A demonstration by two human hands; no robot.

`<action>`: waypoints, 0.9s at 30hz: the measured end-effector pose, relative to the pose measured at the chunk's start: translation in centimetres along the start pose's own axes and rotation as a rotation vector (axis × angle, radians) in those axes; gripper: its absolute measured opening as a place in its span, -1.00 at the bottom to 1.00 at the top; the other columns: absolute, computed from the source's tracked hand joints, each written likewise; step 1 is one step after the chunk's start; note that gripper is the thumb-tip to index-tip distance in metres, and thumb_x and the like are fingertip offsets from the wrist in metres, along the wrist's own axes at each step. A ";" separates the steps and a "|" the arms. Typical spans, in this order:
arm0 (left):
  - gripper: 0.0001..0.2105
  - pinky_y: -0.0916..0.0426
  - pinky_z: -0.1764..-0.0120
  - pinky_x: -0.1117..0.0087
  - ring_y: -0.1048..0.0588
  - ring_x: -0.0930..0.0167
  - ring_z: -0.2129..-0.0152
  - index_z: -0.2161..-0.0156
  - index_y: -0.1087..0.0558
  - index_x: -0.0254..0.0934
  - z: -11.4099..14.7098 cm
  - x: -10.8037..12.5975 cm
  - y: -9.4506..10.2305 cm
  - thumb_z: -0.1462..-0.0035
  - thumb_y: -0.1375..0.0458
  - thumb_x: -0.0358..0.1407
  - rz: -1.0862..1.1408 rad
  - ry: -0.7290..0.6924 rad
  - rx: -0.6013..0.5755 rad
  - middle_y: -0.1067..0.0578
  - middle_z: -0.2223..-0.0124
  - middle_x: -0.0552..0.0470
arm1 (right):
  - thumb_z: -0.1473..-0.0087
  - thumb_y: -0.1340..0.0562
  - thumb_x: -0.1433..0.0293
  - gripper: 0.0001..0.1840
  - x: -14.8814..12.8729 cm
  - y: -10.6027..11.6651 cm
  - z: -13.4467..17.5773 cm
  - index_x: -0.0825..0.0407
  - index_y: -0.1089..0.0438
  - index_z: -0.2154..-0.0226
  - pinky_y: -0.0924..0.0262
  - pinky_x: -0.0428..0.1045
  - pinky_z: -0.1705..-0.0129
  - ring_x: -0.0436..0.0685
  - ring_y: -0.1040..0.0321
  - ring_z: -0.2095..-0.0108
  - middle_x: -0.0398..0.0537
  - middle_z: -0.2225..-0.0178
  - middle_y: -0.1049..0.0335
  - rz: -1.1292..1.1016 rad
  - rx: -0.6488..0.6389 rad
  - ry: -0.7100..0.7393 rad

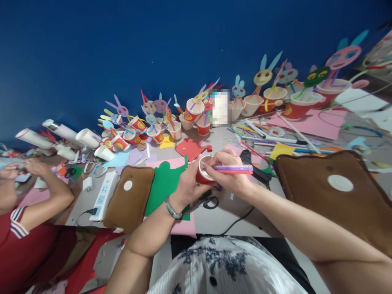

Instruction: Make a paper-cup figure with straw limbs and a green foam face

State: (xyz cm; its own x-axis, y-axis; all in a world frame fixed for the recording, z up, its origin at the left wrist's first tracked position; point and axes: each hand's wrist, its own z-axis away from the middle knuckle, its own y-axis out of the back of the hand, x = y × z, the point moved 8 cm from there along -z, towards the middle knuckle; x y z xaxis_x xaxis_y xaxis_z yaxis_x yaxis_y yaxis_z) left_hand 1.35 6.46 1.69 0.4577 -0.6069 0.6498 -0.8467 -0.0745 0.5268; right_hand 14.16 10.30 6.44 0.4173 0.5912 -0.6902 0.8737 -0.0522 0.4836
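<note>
My left hand [188, 179] is wrapped round a small red paper cup [202, 177] with a white rim, its mouth turned towards me. At the cup's opening, the fingers of my right hand [231, 181] are closed together. Out of that grip, to the right, runs a bundle of thin pink, purple and red sticks [235, 168]; whether they are straws or pens I cannot tell. Their inner ends are hidden by my fingers. Just below the cup lie dark scissors handles [211, 203]. Beside my left hand is a green paper sheet [162, 181].
Finished-looking cups with paper animal heads [155, 132] line the blue wall. A black glue gun [256, 168] lies right of my hands. Brown cushions [130, 200] flank me, and a white power strip [104, 196] sits left. Another person's arm [56, 192] rests at far left.
</note>
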 end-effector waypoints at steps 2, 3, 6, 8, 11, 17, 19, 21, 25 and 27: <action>-0.25 -0.37 -0.18 0.08 -0.45 0.16 -0.14 -0.34 -0.11 -0.24 -0.1 0.4 0.1 -0.12 -0.29 -0.10 -0.006 -0.011 -0.008 -0.43 -0.21 -0.23 | -0.03 -0.29 0.36 -0.75 0.0 0.1 0.0 -0.05 -0.23 0.58 -0.19 0.12 0.16 0.09 -0.35 0.49 -0.18 0.56 -0.43 0.004 0.014 0.000; -0.28 -0.36 -0.18 0.08 -0.44 0.15 -0.15 -0.33 -0.12 -0.24 -0.2 0.6 0.2 -0.14 -0.27 -0.11 -0.006 -0.016 -0.011 -0.42 -0.21 -0.24 | -0.03 -0.28 0.35 -0.75 0.1 0.1 0.1 -0.05 -0.23 0.58 -0.19 0.13 0.15 0.09 -0.35 0.48 -0.18 0.56 -0.44 0.006 0.017 -0.004; -0.33 -0.37 -0.18 0.08 -0.44 0.16 -0.14 -0.32 -0.15 -0.25 -0.4 1.0 0.6 -0.17 -0.22 -0.12 0.007 -0.033 -0.005 -0.42 -0.21 -0.24 | -0.04 -0.27 0.34 -0.74 0.3 0.2 0.1 -0.05 -0.23 0.59 -0.18 0.14 0.15 0.11 -0.36 0.48 -0.17 0.56 -0.45 0.010 0.027 -0.011; -0.34 -0.37 -0.18 0.09 -0.44 0.16 -0.14 -0.31 -0.16 -0.24 -0.5 1.1 0.8 -0.18 -0.22 -0.11 0.010 -0.034 0.000 -0.42 -0.21 -0.23 | -0.03 -0.28 0.34 -0.74 0.3 0.2 0.0 -0.05 -0.23 0.59 -0.18 0.14 0.15 0.11 -0.36 0.48 -0.17 0.55 -0.46 0.003 0.029 -0.010; -0.37 -0.39 -0.15 0.14 -0.46 0.19 -0.12 -0.30 -0.19 -0.22 -0.6 1.2 0.8 -0.18 -0.23 -0.13 0.019 -0.030 -0.002 -0.44 -0.19 -0.20 | -0.04 -0.28 0.35 -0.74 0.1 0.2 -0.2 -0.05 -0.24 0.59 -0.18 0.13 0.15 0.11 -0.37 0.48 -0.17 0.54 -0.48 -0.016 0.016 -0.003; -0.31 -0.39 -0.16 0.16 -0.47 0.18 -0.12 -0.31 -0.18 -0.24 -0.5 1.2 0.8 -0.15 -0.27 -0.08 0.043 -0.033 0.000 -0.44 -0.20 -0.22 | -0.04 -0.29 0.37 -0.75 0.2 0.2 -0.4 -0.04 -0.29 0.60 -0.20 0.11 0.14 0.10 -0.39 0.46 -0.17 0.54 -0.50 -0.044 -0.032 -0.019; -0.29 -0.39 -0.16 0.15 -0.47 0.17 -0.12 -0.32 -0.17 -0.25 -0.3 1.0 0.6 -0.16 -0.26 -0.05 0.024 -0.018 -0.012 -0.44 -0.20 -0.24 | -0.02 -0.29 0.37 -0.74 0.3 0.1 -0.5 -0.04 -0.28 0.62 -0.21 0.10 0.16 0.08 -0.38 0.48 -0.18 0.56 -0.48 -0.038 -0.046 -0.014; -0.28 -0.39 -0.16 0.13 -0.47 0.16 -0.13 -0.34 -0.15 -0.26 -0.2 0.8 0.4 -0.17 -0.24 -0.02 0.001 -0.019 -0.021 -0.44 -0.20 -0.25 | -0.02 -0.27 0.37 -0.73 0.4 -0.1 -0.5 -0.04 -0.25 0.63 -0.21 0.07 0.19 0.06 -0.33 0.52 -0.19 0.60 -0.44 -0.040 -0.068 0.004; -0.27 -0.39 -0.16 0.12 -0.46 0.15 -0.14 -0.34 -0.15 -0.24 -0.2 0.9 0.4 -0.16 -0.25 -0.01 -0.020 -0.046 -0.023 -0.44 -0.21 -0.23 | -0.04 -0.25 0.37 -0.71 0.3 -0.6 -0.4 -0.04 -0.21 0.63 -0.19 0.01 0.30 0.03 -0.26 0.55 -0.21 0.62 -0.39 -0.058 -0.114 0.017; -0.30 -0.40 -0.15 0.13 -0.48 0.16 -0.11 -0.31 -0.20 -0.23 -0.3 0.8 0.4 -0.15 -0.25 -0.01 -0.013 -0.022 -0.024 -0.45 -0.19 -0.22 | -0.04 -0.25 0.38 -0.74 0.4 -0.6 -0.3 -0.04 -0.23 0.60 -0.18 0.00 0.32 0.04 -0.29 0.52 -0.20 0.60 -0.40 -0.060 -0.111 -0.002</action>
State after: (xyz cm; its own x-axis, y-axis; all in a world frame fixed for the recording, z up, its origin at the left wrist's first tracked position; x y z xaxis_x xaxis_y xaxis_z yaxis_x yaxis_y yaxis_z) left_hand 1.43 6.14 2.58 0.4621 -0.6236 0.6306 -0.8339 -0.0635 0.5483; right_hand 13.70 10.81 6.07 0.3655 0.5888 -0.7209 0.8642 0.0732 0.4979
